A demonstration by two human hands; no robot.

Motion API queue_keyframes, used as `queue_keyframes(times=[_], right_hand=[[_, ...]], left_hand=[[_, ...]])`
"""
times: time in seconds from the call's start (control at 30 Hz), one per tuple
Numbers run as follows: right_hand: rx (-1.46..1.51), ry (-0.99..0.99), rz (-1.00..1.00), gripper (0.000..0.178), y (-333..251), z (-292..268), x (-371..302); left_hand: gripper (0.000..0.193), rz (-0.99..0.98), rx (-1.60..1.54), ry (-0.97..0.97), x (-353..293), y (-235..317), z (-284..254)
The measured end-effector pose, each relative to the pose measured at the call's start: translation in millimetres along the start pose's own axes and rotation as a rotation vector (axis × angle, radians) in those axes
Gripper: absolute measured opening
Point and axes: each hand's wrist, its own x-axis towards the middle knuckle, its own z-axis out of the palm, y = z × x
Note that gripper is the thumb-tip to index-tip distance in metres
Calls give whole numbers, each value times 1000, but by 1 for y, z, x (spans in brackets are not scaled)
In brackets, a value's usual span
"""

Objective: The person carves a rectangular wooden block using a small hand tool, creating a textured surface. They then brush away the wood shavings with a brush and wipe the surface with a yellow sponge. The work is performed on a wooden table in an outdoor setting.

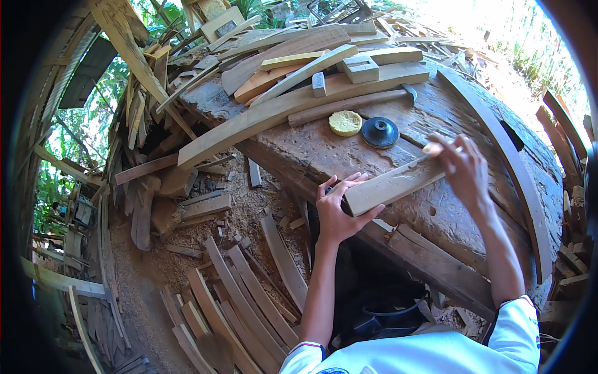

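A short, squared wooden block (392, 188) lies slanting across the worn workbench (299, 153). My left hand (339, 209) grips its near left end, thumb along the near side and fingers over the far side. Over the block's far right end is my right hand (464, 171), its fingers smeared by motion. Something pale shows at those fingertips, too blurred to name. Beyond the block, a yellow, rough-faced round pad (345, 123) sits beside a black round disc (380, 132) with a raised centre.
Behind the pads lies a long wooden handle (355, 106) with a curved metal head. Long boards (274, 121) and small wooden blocks (361, 68) are stacked farther back. A curved plank (507, 162) borders the right side. Several curved slats (249, 305) lie on the sawdust-strewn ground at left.
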Motion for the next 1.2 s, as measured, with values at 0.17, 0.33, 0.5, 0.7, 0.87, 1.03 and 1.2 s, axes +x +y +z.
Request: queue_keyframes(times=[0.17, 0.33, 0.5, 0.7, 0.87, 1.03, 1.2], right_hand=[[511, -112, -266, 69, -88, -19, -1], [815, -225, -230, 27, -83, -12, 0], [572, -102, 79, 20, -16, -12, 8], [40, -15, 116, 39, 26, -9, 14], [285, -99, -245, 56, -68, -10, -3], [709, -299, -343, 52, -95, -39, -4], [576, -297, -188, 26, -29, -28, 23]], left_hand=[[59, 2, 12, 9, -3, -4, 1], [66, 10, 52, 2, -2, -5, -2], [56, 9, -2, 14, -5, -5, -2], [53, -5, -14, -6, -1, 0, -2], [56, 38, 30, 15, -1, -4, 0], [57, 52, 45, 0, 1, -2, -2], [54, 0, 37, 4, -5, -4, -3]])
